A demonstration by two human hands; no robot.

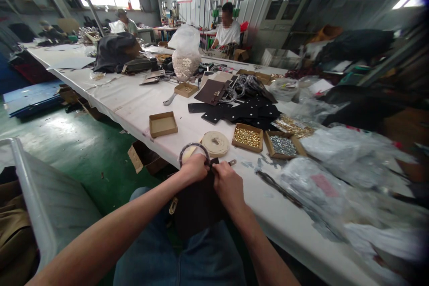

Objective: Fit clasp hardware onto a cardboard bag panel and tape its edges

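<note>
A dark brown leather piece (197,210) with a gold clasp (173,205) hangs over my lap at the table edge. My left hand (195,167) is closed at its top edge, in front of a dark-rimmed ring-shaped roll (184,149). My right hand (228,183) pinches the piece's upper right edge, close beside the left. A small dark tab (214,161) shows between the hands. Just past my right fingers is a small metal piece (232,162); whether I touch it I cannot tell. My fingertips are partly hidden.
A cream webbing roll (215,143), a cardboard tray (163,124), a box of gold studs (248,137) and a box of silver parts (283,145) stand ahead. Black strips (241,112) lie behind, plastic bags (321,187) at right. Two people sit across the room.
</note>
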